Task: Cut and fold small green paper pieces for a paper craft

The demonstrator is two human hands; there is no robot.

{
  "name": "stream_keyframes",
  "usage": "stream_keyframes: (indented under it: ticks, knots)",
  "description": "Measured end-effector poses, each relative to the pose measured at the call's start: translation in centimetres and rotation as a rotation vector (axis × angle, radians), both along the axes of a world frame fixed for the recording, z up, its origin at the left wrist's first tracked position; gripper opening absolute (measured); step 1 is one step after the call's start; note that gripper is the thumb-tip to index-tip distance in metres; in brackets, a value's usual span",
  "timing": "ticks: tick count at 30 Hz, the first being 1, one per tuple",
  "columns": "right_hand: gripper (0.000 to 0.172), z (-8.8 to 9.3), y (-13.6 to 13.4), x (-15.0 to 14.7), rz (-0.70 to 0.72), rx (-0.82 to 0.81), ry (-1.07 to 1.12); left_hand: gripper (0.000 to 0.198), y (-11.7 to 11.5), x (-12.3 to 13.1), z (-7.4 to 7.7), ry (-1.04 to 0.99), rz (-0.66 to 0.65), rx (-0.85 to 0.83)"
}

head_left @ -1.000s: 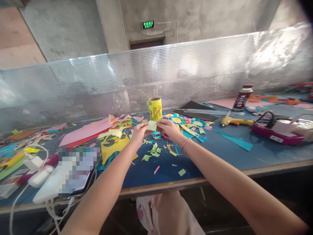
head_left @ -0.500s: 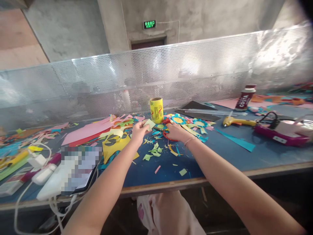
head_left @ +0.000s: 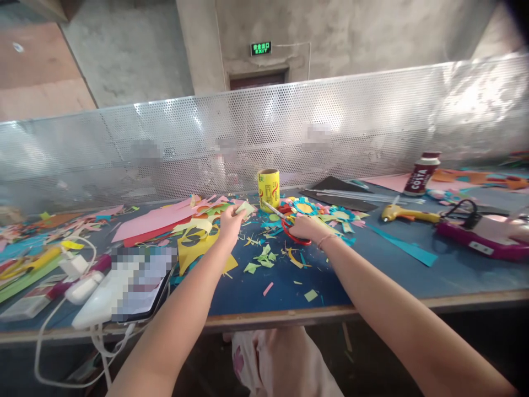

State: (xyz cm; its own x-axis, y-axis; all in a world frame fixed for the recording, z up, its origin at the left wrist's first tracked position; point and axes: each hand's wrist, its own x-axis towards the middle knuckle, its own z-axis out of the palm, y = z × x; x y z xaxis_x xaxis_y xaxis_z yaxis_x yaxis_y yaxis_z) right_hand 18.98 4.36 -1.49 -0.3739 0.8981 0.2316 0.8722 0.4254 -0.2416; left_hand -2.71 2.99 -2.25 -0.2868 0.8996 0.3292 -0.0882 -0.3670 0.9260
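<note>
Between the fingers of my left hand (head_left: 231, 223) is a small pale green piece of paper (head_left: 246, 208). My right hand (head_left: 308, 227) grips red-handled scissors (head_left: 296, 238), whose metal blades point up and to the left, apart from the paper. Just beyond my hands stands a yellow printed tube (head_left: 269, 190), upright. Light green paper scraps (head_left: 265, 257) lie on the table below and between my hands. Blue paper flowers with yellow centres (head_left: 305, 207) lie behind my right hand.
Pink paper sheets (head_left: 155, 219) and a cut yellow sheet (head_left: 194, 255) lie left. A phone (head_left: 144, 281), white cables and a power strip occupy the near left. To the right are a yellow glue gun (head_left: 409, 214), a purple power strip (head_left: 467, 240) and a brown bottle (head_left: 422, 175).
My right hand has lifted the scissors off the pile, so their blades now show. My left hand keeps its hold on the green paper. The view has shifted slightly.
</note>
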Motion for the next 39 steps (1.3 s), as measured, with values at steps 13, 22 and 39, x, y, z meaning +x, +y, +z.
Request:
stream_keyframes:
  ticks: [13, 22, 39]
  knots:
    - [0.048, 0.4, -2.8, -3.5, 0.115, -0.146, 0.375, 0.021, -0.1, -0.3, 0.9, -0.012, 0.086, 0.051]
    - [0.044, 0.6, -2.8, -3.6, 0.125, -0.188, 0.388, 0.024, -0.4, -0.2, 0.9, 0.071, 0.118, 0.106]
    - [0.044, 0.7, -3.1, -3.9, 0.18, -0.267, 0.499, 0.021, -1.0, 0.4, 1.1, 0.066, 0.079, 0.101]
